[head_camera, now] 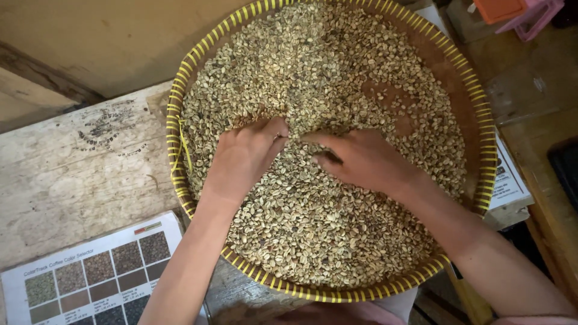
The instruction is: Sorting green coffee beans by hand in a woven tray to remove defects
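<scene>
- Left hand (pixel 244 157): palm down on the beans (pixel 313 229), fingers bent and pinched narrow at the tips; whether a bean is gripped cannot be told.
- Right hand (pixel 361 159): flat, fingers loosely spread, holding nothing, apparently raking the layer thin for inspection.
- Beans: pale green, filling the tray (pixel 180 90), thinnest toward its right rim.
- Tray: round, woven, yellow-edged, overhanging the bench's (pixel 78 174) right edge.
- Colour chart (pixel 90 280): near front-left corner, within sight for comparison.

Both bare forearms reach in from the lower edge, converging toward the centre. The left hand (pixel 244 157) lies knuckles-up, its fingers curled under and bunched at the tips. The right hand (pixel 361 159) lies palm-down, fingers pointing toward the left hand, fingertips nearly meeting.
</scene>
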